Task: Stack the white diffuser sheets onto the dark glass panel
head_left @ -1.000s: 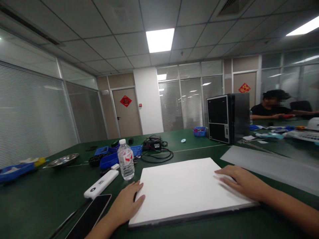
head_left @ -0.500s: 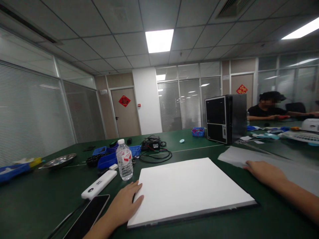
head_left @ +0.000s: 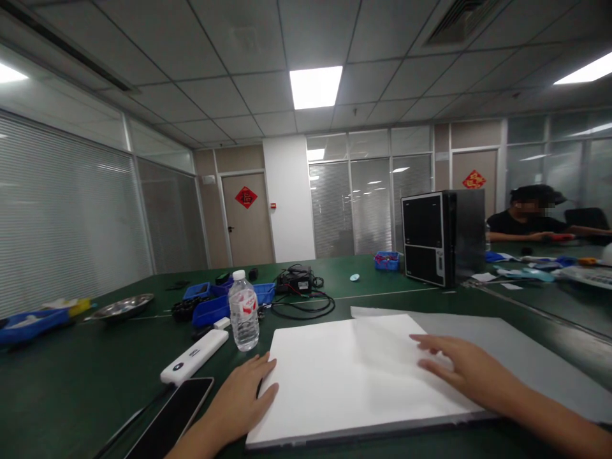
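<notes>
A flat white board or pad with a dark lower edge lies on the green table. My left hand rests at its left edge, thumb and fingers apart, holding nothing. A thin greyish-white sheet reaches from the right to behind the board's back edge and seems to cover part of its right side. My right hand is over the board's right part with fingers stretched out and apart, on or just above the sheet; contact is unclear. Beside my left forearm lies a phone with a dark screen.
A water bottle stands behind my left hand, near a white power bank. Further back are blue bins, a black adapter with cables, a metal dish and a computer tower. Another person sits far right.
My right hand has moved left, from beside the board to over its right part. The thin sheet has shifted left with it, toward the board. My left hand stays in place.
</notes>
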A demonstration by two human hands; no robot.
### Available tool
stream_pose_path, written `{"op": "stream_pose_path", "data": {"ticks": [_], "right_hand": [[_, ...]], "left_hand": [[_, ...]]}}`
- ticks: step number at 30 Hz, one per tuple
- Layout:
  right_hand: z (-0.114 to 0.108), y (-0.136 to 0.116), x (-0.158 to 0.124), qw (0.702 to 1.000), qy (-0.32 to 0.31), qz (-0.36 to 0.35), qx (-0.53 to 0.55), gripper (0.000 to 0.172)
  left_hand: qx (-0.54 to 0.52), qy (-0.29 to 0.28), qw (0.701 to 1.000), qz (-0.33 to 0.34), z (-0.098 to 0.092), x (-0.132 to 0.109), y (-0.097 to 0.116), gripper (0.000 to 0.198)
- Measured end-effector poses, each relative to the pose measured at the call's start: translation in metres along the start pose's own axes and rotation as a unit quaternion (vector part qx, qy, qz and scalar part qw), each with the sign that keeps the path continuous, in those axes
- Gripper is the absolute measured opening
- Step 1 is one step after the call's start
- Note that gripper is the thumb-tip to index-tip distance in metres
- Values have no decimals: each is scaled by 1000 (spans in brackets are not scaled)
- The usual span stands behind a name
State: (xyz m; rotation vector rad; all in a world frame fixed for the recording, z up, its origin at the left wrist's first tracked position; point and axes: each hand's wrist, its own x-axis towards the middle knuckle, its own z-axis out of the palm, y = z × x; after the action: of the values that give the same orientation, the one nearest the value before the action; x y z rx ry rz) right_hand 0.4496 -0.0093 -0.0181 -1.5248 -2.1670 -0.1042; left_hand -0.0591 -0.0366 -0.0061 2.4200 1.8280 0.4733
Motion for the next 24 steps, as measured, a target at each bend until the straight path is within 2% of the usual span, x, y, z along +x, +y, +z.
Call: {"op": "stream_pose_path", "data": {"ticks": [2, 4, 8, 10, 12, 17, 21, 24], "right_hand": [[0, -17, -1, 999, -29, 3, 32, 54], [-3, -14, 0, 1000, -16, 23, 2, 58], [-8, 31, 3, 994, 14, 82, -74, 68], [-8, 52, 2, 992, 6, 105, -77, 68], [-7, 59, 1, 993, -13, 105, -58, 67], [-4, 36, 1, 993, -75, 62, 73, 64], [0, 23, 1, 996, -63, 26, 49, 57], [3, 22, -1, 993, -102, 29, 45, 55]], "left_hand": [[-8, 1, 1000, -2, 0, 0, 0, 58], [-15, 1, 1000, -2, -1, -1, 1, 58], [-7, -5, 1000, 2, -4, -2, 3, 56], [3, -10, 1000, 3, -5, -2, 4, 56], [9, -12, 1000, 2, -5, -2, 3, 56], [7, -14, 1000, -3, -6, -5, 5, 57], [10, -24, 1000, -5, -10, -8, 9, 57], [7, -21, 1000, 4, -11, -9, 9, 57]]}}
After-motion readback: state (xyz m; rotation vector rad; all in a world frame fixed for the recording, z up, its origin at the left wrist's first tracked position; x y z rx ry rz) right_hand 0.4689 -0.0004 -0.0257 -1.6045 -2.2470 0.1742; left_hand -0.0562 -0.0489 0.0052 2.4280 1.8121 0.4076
